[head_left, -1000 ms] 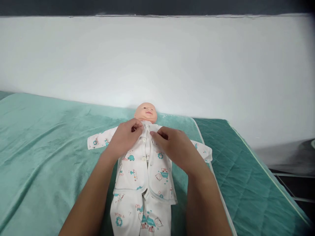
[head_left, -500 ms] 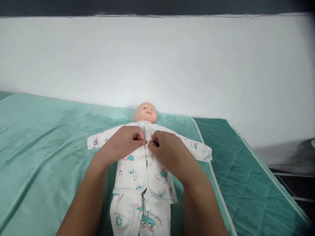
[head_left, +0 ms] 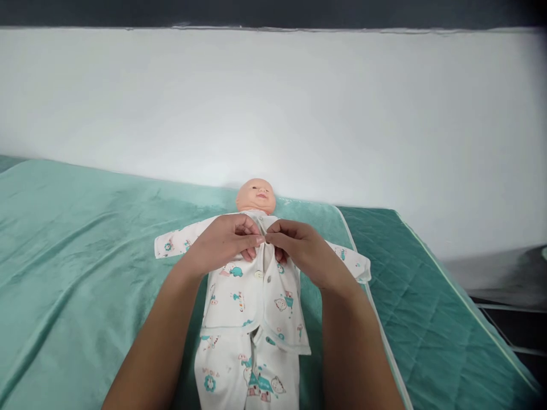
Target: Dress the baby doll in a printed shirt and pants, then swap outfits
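Observation:
A baby doll (head_left: 255, 195) lies on its back with its head toward the wall. It wears a white printed jacket (head_left: 239, 307) and matching trousers (head_left: 273, 376). My left hand (head_left: 231, 239) pinches the jacket's front edge at the chest, thumb against fingers. Close beside it, my right hand (head_left: 299, 245) pinches the other front edge, and the fingertips of both hands nearly meet. Whatever small fastener lies between the fingertips is hidden. Lower on the front a pale button (head_left: 258, 274) shows on one edge, and the edges hang apart there.
A light green plush blanket (head_left: 85, 228) with folds lies under the doll. At the right, a darker quilted green cover (head_left: 419, 302) extends past the blanket's edge. The white wall (head_left: 273, 102) rises behind, and a dark framed object (head_left: 517, 327) stands at the far right.
Both hands have come closer together at the chest, fingertips meeting over the jacket's front edges. The doll and jacket appear slightly further right in the view.

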Demonstrator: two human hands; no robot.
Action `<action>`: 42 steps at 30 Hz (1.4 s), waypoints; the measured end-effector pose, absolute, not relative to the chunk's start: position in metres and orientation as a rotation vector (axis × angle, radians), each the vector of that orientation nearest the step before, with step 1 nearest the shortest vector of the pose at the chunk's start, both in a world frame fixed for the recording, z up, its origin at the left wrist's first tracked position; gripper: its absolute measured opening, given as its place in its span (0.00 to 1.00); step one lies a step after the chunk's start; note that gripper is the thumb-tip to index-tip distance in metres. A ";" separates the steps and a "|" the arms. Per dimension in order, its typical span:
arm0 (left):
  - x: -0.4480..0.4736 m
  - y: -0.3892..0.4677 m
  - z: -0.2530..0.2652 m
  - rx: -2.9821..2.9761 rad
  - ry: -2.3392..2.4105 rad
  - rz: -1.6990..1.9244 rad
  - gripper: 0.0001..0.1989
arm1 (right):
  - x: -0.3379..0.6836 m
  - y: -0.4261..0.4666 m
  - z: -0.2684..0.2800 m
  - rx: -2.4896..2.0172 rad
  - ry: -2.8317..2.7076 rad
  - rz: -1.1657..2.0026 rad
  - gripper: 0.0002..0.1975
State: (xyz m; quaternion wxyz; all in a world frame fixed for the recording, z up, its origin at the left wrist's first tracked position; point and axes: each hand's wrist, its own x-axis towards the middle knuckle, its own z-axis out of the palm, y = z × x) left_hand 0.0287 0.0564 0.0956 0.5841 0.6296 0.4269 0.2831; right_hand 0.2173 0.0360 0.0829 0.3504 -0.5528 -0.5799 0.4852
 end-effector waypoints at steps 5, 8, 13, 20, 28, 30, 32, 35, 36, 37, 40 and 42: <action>0.025 0.059 0.095 1.484 0.955 0.639 0.06 | 0.217 0.039 0.079 -1.359 -1.430 1.315 0.10; 0.023 0.060 0.094 1.491 0.917 0.643 0.05 | 0.217 0.038 0.078 -1.352 -1.446 1.322 0.10; 0.022 0.060 0.093 1.493 0.865 0.640 0.05 | 0.219 0.037 0.079 -1.379 -1.525 1.331 0.12; 0.021 0.061 0.092 1.492 0.829 0.606 0.06 | 0.221 0.036 0.081 -1.381 -1.558 1.365 0.13; 0.021 0.060 0.094 1.478 0.871 0.534 0.06 | 0.220 0.036 0.080 -1.322 -1.521 1.398 0.10; 0.021 0.060 0.094 1.480 0.866 0.527 0.06 | 0.220 0.036 0.080 -1.313 -1.509 1.404 0.09; 0.021 0.060 0.094 1.493 0.852 0.523 0.06 | 0.220 0.036 0.080 -1.313 -1.504 1.409 0.09; 0.021 0.059 0.094 1.549 0.844 0.516 0.06 | 0.220 0.036 0.080 -1.306 -1.501 1.420 0.09; 0.021 0.058 0.095 1.576 0.849 0.518 0.06 | 0.219 0.036 0.081 -1.302 -1.500 1.424 0.09; 0.022 0.057 0.095 1.606 0.860 0.520 0.07 | 0.219 0.035 0.081 -1.298 -1.499 1.426 0.09; 0.024 0.055 0.096 1.669 0.917 0.536 0.07 | 0.218 0.035 0.082 -1.289 -1.496 1.437 0.09; 0.026 0.054 0.097 1.684 0.947 0.543 0.05 | 0.218 0.035 0.082 -1.283 -1.495 1.447 0.09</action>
